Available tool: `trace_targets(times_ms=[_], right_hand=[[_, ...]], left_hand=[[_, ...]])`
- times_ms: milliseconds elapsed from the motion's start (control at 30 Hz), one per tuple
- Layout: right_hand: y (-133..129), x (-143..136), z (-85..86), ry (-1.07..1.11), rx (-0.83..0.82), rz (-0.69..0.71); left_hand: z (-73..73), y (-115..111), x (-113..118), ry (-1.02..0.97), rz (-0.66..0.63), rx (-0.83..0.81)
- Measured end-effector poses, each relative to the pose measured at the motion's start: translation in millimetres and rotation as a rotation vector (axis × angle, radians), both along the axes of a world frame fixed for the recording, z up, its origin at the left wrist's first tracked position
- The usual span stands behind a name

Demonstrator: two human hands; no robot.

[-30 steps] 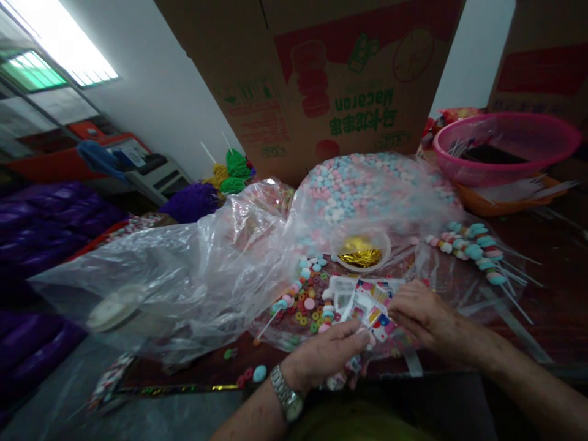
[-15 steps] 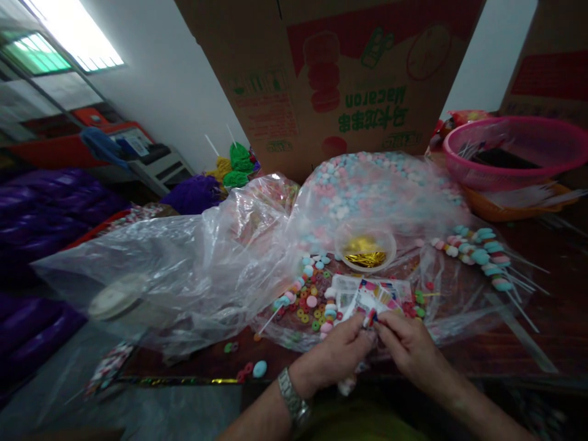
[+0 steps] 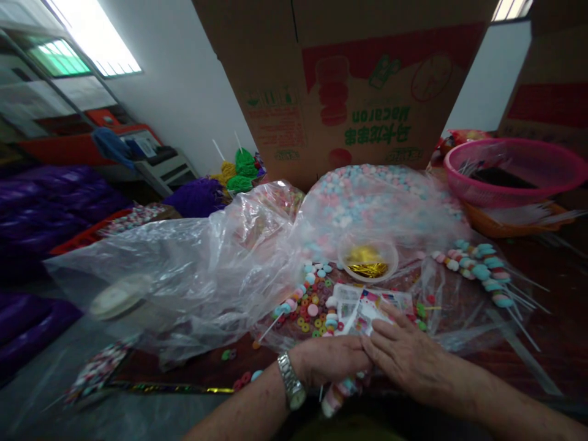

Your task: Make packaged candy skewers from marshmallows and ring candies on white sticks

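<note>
My left hand [image 3: 328, 360], with a metal watch at the wrist, is closed around a skewer of pastel marshmallows [image 3: 337, 395], whose lower end sticks out below the fist. My right hand [image 3: 408, 355] rests against the left one, its fingers stretched out over a white printed plastic wrapper [image 3: 362, 312]; its fingertips partly cover it. Under and behind the wrapper are printed sheets [image 3: 399, 299]. Another marshmallow skewer [image 3: 331, 315] lies just left of them, beside loose ring candies [image 3: 305, 315].
A clear bag of marshmallows [image 3: 367, 196] stands behind a round tub of gold twist ties [image 3: 368, 269]. Finished-looking skewers [image 3: 487, 269] lie at right, near a pink basket [image 3: 514, 190]. Crumpled clear plastic [image 3: 184, 275] spreads left. A large cardboard box [image 3: 275, 73] stands behind.
Both hands were pinching together at the wrapper's top. Now the right hand has flattened with fingers extended, and the left has lowered slightly, with more of the skewer showing below it.
</note>
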State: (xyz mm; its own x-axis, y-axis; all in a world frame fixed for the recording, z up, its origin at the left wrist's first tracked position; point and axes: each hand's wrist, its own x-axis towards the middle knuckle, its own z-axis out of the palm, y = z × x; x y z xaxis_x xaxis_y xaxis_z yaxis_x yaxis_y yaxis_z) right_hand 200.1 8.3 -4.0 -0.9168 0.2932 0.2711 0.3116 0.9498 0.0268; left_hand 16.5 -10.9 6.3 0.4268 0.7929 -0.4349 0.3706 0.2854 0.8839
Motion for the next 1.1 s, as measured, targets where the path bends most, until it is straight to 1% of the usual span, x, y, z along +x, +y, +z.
trace_targets(times_ms=[33, 67, 100, 133, 167, 200, 267, 300, 333, 367, 400, 433, 467, 500, 533, 600, 667, 733, 800, 867, 933, 1033, 1100], right_hand=[[-3.2, -0.1, -4.0, -0.034, -0.028, -0.011], [-6.7, -0.6, -8.7, -0.041, -0.07, -0.04], [-10.4, -1.7, -13.7, -0.026, -0.141, -0.08], [-14.3, -3.5, -18.5, 0.008, -0.249, -0.138], [-18.4, -6.3, -22.7, 0.063, -0.403, -0.208], [-22.4, -9.8, -25.8, 0.128, -0.603, -0.29], [-28.3, -18.2, -27.2, 0.257, -1.094, -0.458], [-29.0, -22.0, -25.0, 0.301, -1.346, -0.515], [-27.1, -25.1, -21.0, 0.307, -1.567, -0.532], [-21.9, -27.1, -15.1, 0.272, -1.712, -0.515], [-12.9, -28.1, -7.9, 0.208, -1.726, -0.488], [0.2, -28.2, 0.0, 0.139, -1.623, -0.469], [17.1, -28.0, 7.8, 0.075, -1.445, -0.469], [37.0, -28.0, 14.5, 0.047, -1.15, -0.503], [58.6, -28.8, 19.4, 0.054, -0.989, -0.555], [101.1, -34.0, 22.0, 0.025, -0.834, -0.619], [133.9, -43.4, 16.0, -0.065, -0.753, -0.675], [152.5, -53.2, 6.6, -0.157, -0.698, -0.72], [159.4, -58.3, -0.3, -0.224, -0.652, -0.748], [160.0, -56.2, -1.4, -0.263, -0.609, -0.754], [158.6, -47.6, 3.2, -0.267, -0.567, -0.739], [155.1, -30.0, 15.6, -0.214, -0.517, -0.705], [149.6, -20.0, 24.1, -0.158, -0.493, -0.721]], left_hand=[[1.9, 1.3, -2.2, 0.017, -0.107, -0.023], [4.2, 2.9, -4.4, 0.049, -0.221, -0.012], [6.8, 4.3, -6.5, 0.107, -0.34, 0.06], [9.7, 5.4, -8.4, 0.195, -0.44, 0.187], [12.4, 5.8, -10.2, 0.307, -0.515, 0.357], [14.7, 5.2, -11.9, 0.429, -0.564, 0.546], [16.2, 0.8, -15.0, 0.654, -0.595, 0.881], [14.8, -2.8, -16.7, 0.72, -0.577, 1.009], [11.8, -7.0, -18.4, 0.737, -0.539, 1.113], [7.3, -11.4, -20.1, 0.71, -0.474, 1.19], [1.9, -15.6, -21.6, 0.656, -0.378, 1.23], [-4.0, -19.1, -22.6, 0.583, -0.252, 1.231], [-9.8, -21.6, -22.9, 0.499, -0.107, 1.182], [-14.8, -23.1, -22.5, 0.41, 0.048, 1.086], [-18.6, -23.7, -21.4, 0.321, 0.199, 0.947], [-22.0, -22.5, -18.0, 0.126, 0.466, 0.594], [-20.7, -20.4, -15.2, -0.068, 0.667, 0.264], [-17.5, -19.4, -15.0, -0.199, 0.814, 0.042], [-15.0, -19.8, -17.4, -0.241, 0.902, -0.076], [-14.2, -20.6, -20.5, -0.252, 0.946, -0.122], [-14.7, -20.3, -21.8, -0.271, 0.957, -0.13], [-15.5, -16.8, -19.2, -0.304, 0.922, -0.126], [-15.2, -13.8, -15.9, -0.313, 0.893, -0.131]])
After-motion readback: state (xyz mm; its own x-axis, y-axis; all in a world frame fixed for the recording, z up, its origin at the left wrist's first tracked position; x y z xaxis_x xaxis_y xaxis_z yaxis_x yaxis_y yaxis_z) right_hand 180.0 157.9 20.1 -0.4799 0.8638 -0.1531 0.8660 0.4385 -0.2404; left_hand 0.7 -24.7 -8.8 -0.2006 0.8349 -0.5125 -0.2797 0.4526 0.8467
